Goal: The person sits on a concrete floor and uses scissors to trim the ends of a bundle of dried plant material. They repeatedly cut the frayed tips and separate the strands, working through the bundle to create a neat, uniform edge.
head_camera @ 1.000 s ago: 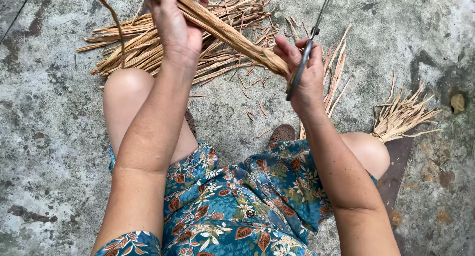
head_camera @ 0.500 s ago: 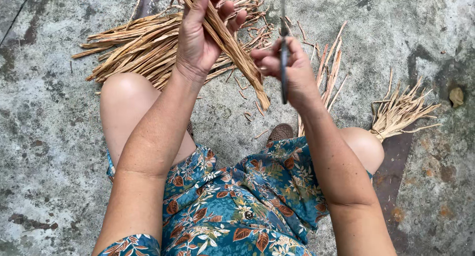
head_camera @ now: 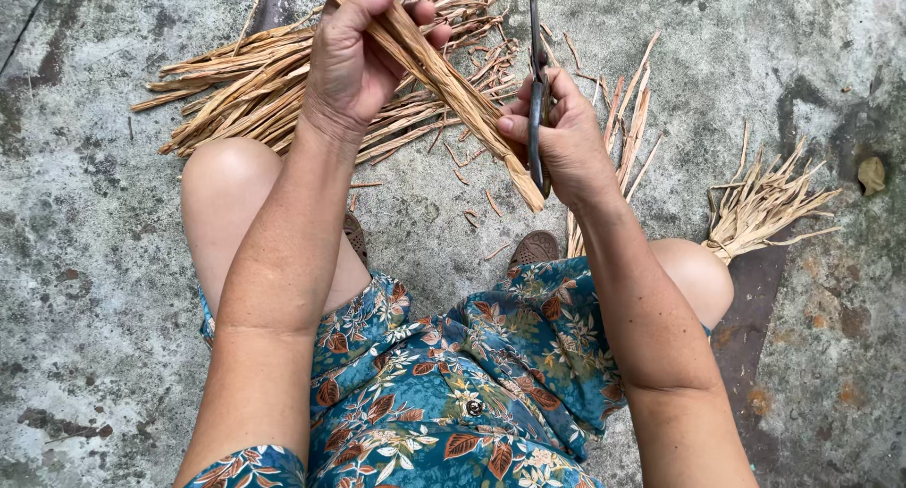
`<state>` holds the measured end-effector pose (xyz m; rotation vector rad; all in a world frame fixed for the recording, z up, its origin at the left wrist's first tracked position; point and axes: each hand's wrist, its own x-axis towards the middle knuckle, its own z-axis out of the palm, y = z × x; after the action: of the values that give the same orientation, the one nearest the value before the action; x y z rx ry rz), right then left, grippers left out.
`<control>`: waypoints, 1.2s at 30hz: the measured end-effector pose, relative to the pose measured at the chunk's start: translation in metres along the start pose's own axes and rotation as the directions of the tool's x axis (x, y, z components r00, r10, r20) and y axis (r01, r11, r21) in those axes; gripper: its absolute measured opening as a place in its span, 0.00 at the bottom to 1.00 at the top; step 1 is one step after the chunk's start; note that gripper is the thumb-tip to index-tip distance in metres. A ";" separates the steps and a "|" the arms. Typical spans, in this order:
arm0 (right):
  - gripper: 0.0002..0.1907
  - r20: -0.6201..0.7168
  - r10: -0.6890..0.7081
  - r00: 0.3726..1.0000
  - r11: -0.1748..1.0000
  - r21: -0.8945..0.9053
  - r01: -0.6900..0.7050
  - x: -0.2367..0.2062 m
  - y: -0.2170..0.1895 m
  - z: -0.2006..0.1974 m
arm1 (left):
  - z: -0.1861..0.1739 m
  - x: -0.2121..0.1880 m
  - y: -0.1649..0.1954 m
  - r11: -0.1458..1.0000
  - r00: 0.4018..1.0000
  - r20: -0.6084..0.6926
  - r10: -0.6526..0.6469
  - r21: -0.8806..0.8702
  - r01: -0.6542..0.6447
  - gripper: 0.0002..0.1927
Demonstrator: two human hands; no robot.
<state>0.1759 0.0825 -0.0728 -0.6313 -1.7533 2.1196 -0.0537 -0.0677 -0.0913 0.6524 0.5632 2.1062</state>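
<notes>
My left hand (head_camera: 354, 58) grips a tan bundle of dry fibre strips (head_camera: 453, 82) that slants down to the right between my hands. My right hand (head_camera: 566, 139) holds a thin dark knife (head_camera: 536, 82), its blade upright against the bundle, and its thumb presses the strips near the lower end. Both hands are raised above my knees and the concrete floor (head_camera: 85, 261).
A large heap of the same dry strips (head_camera: 245, 82) lies on the floor beyond my left knee. A smaller pile (head_camera: 764, 205) lies at the right, with a few strips (head_camera: 628, 120) behind my right hand. Sandalled feet (head_camera: 536, 247) show between my knees.
The bundle has swung from slanting across towards upright. My right hand has turned the knife from tilted to vertical and moved in against the strips.
</notes>
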 end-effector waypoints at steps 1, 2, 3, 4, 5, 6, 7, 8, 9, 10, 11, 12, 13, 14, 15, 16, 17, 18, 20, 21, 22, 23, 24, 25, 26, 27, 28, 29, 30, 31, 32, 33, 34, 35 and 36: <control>0.20 0.009 -0.058 0.998 0.997 -0.045 0.058 -0.001 0.002 0.000 | 0.001 0.000 0.003 0.997 1.000 0.000 -0.005 0.075 0.005 0.12; 0.20 0.021 -0.116 0.993 0.989 -0.088 0.118 -0.002 0.003 -0.001 | 0.003 0.000 0.007 0.989 1.000 0.000 -0.010 0.150 0.009 0.12; 0.20 0.014 -0.126 0.992 0.987 -0.099 0.127 -0.002 0.003 -0.002 | 0.004 -0.001 0.011 0.979 0.999 -0.016 -0.047 0.199 0.050 0.12; 0.20 0.005 -0.135 0.991 0.985 -0.110 0.134 -0.002 0.003 -0.003 | 0.006 -0.002 0.016 0.965 0.996 -0.035 -0.086 0.245 0.092 0.13; 0.20 -0.005 -0.142 0.990 0.983 -0.121 0.140 -0.003 0.003 -0.004 | 0.007 -0.004 0.020 0.948 0.991 -0.056 -0.125 0.289 0.136 0.13; 0.20 -0.017 -0.111 0.994 0.989 -0.101 0.108 -0.003 0.002 -0.005 | 0.009 -0.005 0.023 0.941 0.989 -0.053 -0.136 0.306 0.146 0.12; 0.19 -0.029 -0.081 0.996 0.994 -0.080 0.078 -0.003 0.000 -0.007 | 0.010 -0.006 0.027 0.934 0.988 -0.048 -0.145 0.323 0.153 0.11; 0.19 -0.039 -0.051 0.998 0.997 -0.060 0.048 -0.003 -0.002 -0.008 | 0.011 -0.007 0.029 0.926 0.987 -0.045 -0.154 0.341 0.160 0.10; 0.19 -0.036 -0.051 0.998 0.997 -0.065 0.048 -0.003 -0.003 -0.008 | 0.011 -0.007 0.031 0.922 0.986 -0.060 -0.155 0.350 0.166 0.10; 0.19 -0.033 -0.050 0.998 0.996 -0.070 0.048 -0.004 -0.004 -0.008 | 0.011 -0.008 0.032 0.917 0.985 -0.075 -0.155 0.359 0.172 0.09; 0.19 -0.029 -0.051 0.998 0.996 -0.074 0.049 -0.004 -0.004 -0.007 | 0.011 -0.008 0.033 0.912 0.984 -0.089 -0.155 0.369 0.177 0.09; 0.18 -0.042 -0.071 0.997 0.995 -0.075 0.068 -0.004 -0.005 -0.007 | 0.010 -0.007 0.035 0.900 0.980 -0.111 -0.167 0.389 0.198 0.09; 0.18 -0.054 -0.089 0.995 0.994 -0.075 0.085 -0.004 -0.004 -0.006 | 0.009 -0.007 0.035 0.886 0.974 -0.136 -0.180 0.408 0.221 0.09; 0.18 -0.066 -0.103 0.992 0.992 -0.074 0.098 -0.004 -0.003 -0.005 | 0.008 -0.007 0.035 0.871 0.967 -0.164 -0.194 0.425 0.246 0.09; 0.18 -0.075 -0.104 0.992 0.992 -0.081 0.097 -0.004 -0.002 -0.004 | 0.008 -0.007 0.035 0.870 0.966 -0.177 -0.186 0.427 0.246 0.08; 0.18 -0.085 -0.108 0.991 0.991 -0.088 0.100 -0.004 -0.002 -0.004 | 0.007 -0.007 0.035 0.869 0.966 -0.188 -0.177 0.431 0.243 0.08; 0.18 -0.094 -0.115 0.989 0.990 -0.096 0.106 -0.003 -0.002 -0.004 | 0.007 -0.007 0.034 0.868 0.966 -0.195 -0.167 0.435 0.238 0.09; 0.18 -0.106 -0.128 0.986 0.990 -0.069 0.121 -0.002 -0.002 -0.004 | 0.006 -0.006 0.034 0.876 0.973 -0.171 -0.158 0.431 0.218 0.09; 0.18 -0.130 -0.144 0.981 0.990 -0.014 0.143 -0.002 -0.002 -0.005 | 0.006 -0.006 0.034 0.890 0.981 -0.130 -0.144 0.416 0.186 0.09; 0.18 -0.135 -0.154 0.979 0.988 -0.016 0.153 -0.001 -0.002 -0.006 | 0.006 -0.006 0.035 0.876 0.977 -0.142 -0.157 0.438 0.204 0.09; 0.18 -0.142 -0.167 0.976 0.986 -0.019 0.166 -0.001 -0.002 -0.007 | 0.006 -0.006 0.035 0.860 0.974 -0.150 -0.168 0.460 0.219 0.09; 0.19 -0.148 -0.183 0.972 0.983 -0.023 0.182 -0.001 -0.002 -0.007 | 0.005 -0.005 0.036 0.844 0.971 -0.157 -0.178 0.483 0.233 0.09; 0.18 -0.141 -0.188 0.972 0.982 -0.021 0.187 -0.001 -0.003 -0.008 | 0.005 -0.004 0.038 0.860 0.977 -0.144 -0.156 0.467 0.206 0.09; 0.18 -0.135 -0.188 0.973 0.982 -0.019 0.187 -0.001 -0.003 -0.008 | 0.004 -0.004 0.039 0.874 0.981 -0.134 -0.137 0.449 0.183 0.08; 0.18 -0.131 -0.188 0.973 0.982 -0.016 0.187 -0.001 -0.003 -0.009 | 0.003 -0.005 0.040 0.888 0.985 -0.124 -0.118 0.430 0.161 0.07; 0.18 -0.158 -0.160 0.974 0.987 -0.008 0.160 -0.001 -0.003 -0.010 | 0.001 -0.006 0.042 0.888 0.987 -0.153 -0.057 0.444 0.120 0.07; 0.19 -0.184 -0.132 0.974 0.991 0.000 0.134 0.000 -0.004 -0.012 | -0.002 -0.006 0.044 0.885 0.984 -0.178 0.006 0.458 0.078 0.07; 0.20 -0.208 -0.103 0.973 0.994 0.008 0.107 0.001 -0.005 -0.014 | -0.004 -0.007 0.046 0.880 0.977 -0.204 0.070 0.473 0.035 0.06; 0.21 -0.221 -0.098 0.970 0.995 -0.024 0.095 0.000 -0.005 -0.015 | -0.007 -0.008 0.049 0.886 0.976 -0.199 0.091 0.463 0.012 0.07; 0.21 -0.234 -0.094 0.968 0.995 -0.056 0.083 -0.001 -0.005 -0.016 | -0.010 -0.008 0.051 0.891 0.975 -0.194 0.112 0.453 -0.012 0.08; 0.22 -0.248 -0.092 0.964 0.994 -0.088 0.072 -0.002 -0.004 -0.017 | -0.013 -0.008 0.052 0.895 0.973 -0.188 0.133 0.444 -0.037 0.10; 0.24 -0.190 -0.074 0.979 0.995 -0.083 0.059 -0.003 -0.003 -0.017 | -0.016 -0.007 0.053 0.894 0.968 -0.199 0.152 0.444 -0.049 0.10; 0.25 -0.133 -0.054 0.990 0.996 -0.079 0.044 -0.004 0.000 -0.015 | -0.018 -0.008 0.054 0.894 0.963 -0.212 0.169 0.444 -0.059 0.10; 0.27 -0.076 -0.032 0.997 0.997 -0.076 0.026 -0.005 0.002 -0.014 | -0.020 -0.008 0.053 0.894 0.956 -0.226 0.184 0.443 -0.068 0.10; 0.28 -0.073 -0.018 0.997 0.990 -0.144 0.007 -0.006 0.005 -0.013 | -0.021 -0.008 0.053 0.897 0.956 -0.229 0.183 0.438 -0.067 0.09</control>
<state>0.1881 0.0891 -0.0783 -0.7254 -1.8752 1.9484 -0.0942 -0.1069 -0.0774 0.6622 1.1869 2.2262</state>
